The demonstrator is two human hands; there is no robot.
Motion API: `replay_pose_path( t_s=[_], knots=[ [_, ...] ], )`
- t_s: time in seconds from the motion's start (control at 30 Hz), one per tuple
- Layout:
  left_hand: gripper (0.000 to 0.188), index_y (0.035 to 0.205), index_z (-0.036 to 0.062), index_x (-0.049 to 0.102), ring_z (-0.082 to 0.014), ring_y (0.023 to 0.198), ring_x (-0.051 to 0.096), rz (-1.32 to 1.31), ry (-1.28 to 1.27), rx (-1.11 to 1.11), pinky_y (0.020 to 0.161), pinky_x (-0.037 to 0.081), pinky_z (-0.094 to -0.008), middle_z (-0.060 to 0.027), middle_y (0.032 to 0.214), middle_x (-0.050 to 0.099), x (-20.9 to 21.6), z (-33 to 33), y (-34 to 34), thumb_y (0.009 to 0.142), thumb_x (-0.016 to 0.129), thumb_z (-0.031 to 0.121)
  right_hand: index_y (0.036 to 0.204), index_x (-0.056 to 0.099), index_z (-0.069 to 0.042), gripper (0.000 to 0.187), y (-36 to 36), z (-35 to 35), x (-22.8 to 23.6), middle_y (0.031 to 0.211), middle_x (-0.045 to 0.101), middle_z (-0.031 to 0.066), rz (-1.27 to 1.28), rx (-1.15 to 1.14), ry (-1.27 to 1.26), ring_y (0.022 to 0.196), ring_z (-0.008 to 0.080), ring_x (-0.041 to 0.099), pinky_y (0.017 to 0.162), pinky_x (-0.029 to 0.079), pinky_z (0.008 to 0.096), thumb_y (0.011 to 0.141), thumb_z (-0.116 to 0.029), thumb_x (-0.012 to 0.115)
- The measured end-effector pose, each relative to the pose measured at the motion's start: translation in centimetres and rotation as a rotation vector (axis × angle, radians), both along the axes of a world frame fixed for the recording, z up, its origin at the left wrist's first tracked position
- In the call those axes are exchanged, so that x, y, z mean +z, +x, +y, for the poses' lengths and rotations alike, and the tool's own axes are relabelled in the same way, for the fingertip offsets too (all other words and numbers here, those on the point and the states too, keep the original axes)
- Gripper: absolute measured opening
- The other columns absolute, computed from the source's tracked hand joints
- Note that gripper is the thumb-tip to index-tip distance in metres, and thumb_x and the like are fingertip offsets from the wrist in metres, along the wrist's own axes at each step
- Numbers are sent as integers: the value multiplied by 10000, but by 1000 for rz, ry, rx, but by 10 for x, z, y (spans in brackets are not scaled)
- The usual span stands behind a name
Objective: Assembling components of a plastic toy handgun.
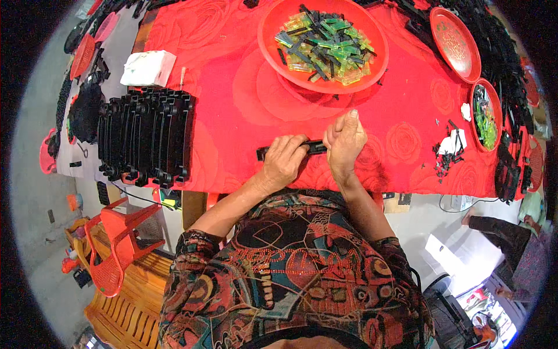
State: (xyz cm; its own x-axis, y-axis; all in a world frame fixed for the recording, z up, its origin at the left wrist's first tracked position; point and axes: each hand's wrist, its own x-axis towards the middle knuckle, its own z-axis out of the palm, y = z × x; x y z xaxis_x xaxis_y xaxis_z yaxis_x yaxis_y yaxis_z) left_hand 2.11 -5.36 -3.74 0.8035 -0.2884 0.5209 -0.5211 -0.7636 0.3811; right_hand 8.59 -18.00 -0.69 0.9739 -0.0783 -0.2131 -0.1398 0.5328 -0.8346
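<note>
A long, narrow black plastic part [317, 147] lies crosswise on the red cloth in front of me. My left hand [285, 158] is closed over its left half, fingers curled on top and around it. At its right end, my right hand [345, 139] makes an upright fist with the thumb on top. Whatever is inside that fist is hidden. Just beyond my hands stands a red bowl [272, 58] heaped with small green, yellow and black plastic pieces [331, 43]. To the left, several similar long black parts [145, 136] lie side by side in a stack.
A white block-like pack [147, 68] lies behind the stack. Right of me are a red plate [455, 43], a smaller red bowl [478, 110] with coloured pieces, and black scraps on white paper [450, 145]. A red chair [119, 244] and wooden bench [133, 296] stand lower left.
</note>
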Motion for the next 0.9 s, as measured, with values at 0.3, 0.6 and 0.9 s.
replay_pose_path(
  t_s=[0.3,0.6,0.9],
  knots=[
    [140,799,13,542,-276,839,536,-7,72,84,697,411,-384,-146,963,571,1,7,-4,697,537,109,661,415,-78,398,2,5,-8,488,347,-14,-15,-4,66,357,87,320,323,264,249,962,-338,395],
    [182,838,27,555,-260,864,510,-63,74,211,684,421,-364,-118,960,540,-1,-1,-26,687,555,128,612,340,-101,342,-10,-36,47,512,282,-15,-389,-107,16,383,80,245,343,200,215,930,-208,405],
    [174,832,25,566,-270,760,558,-369,72,633,648,425,-365,-134,904,582,73,76,-51,674,627,66,642,383,-98,361,-25,-39,29,517,304,-16,-146,-53,70,364,56,237,323,199,217,947,-285,429]
  ],
)
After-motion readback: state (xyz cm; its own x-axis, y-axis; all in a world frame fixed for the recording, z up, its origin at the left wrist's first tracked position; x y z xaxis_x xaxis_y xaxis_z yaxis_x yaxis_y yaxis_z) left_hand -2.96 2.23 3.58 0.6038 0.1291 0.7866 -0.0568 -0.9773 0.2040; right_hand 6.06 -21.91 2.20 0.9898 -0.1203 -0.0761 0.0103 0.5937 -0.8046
